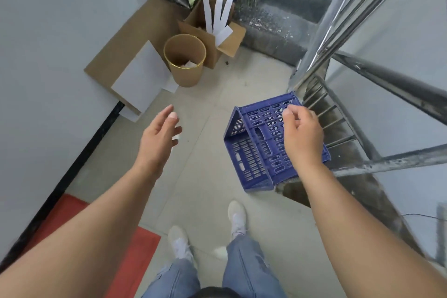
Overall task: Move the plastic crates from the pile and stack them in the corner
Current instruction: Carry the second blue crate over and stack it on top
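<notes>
Crate [261, 150], blue plastic, hung tilted over the landing's stairwell edge, pinched in our right hand [302, 138]; our left hand [159, 138] was spread, empty. We judged gripping with both hands steadier.

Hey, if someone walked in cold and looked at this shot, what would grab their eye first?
Most likely the blue plastic crate, tilted in mid-air right of centre beside the metal stair railing, gripped along its upper edge by the right hand. The left hand reaches forward open, holding nothing. Beyond it, a brown round bin stands by an open cardboard box near the wall.
</notes>
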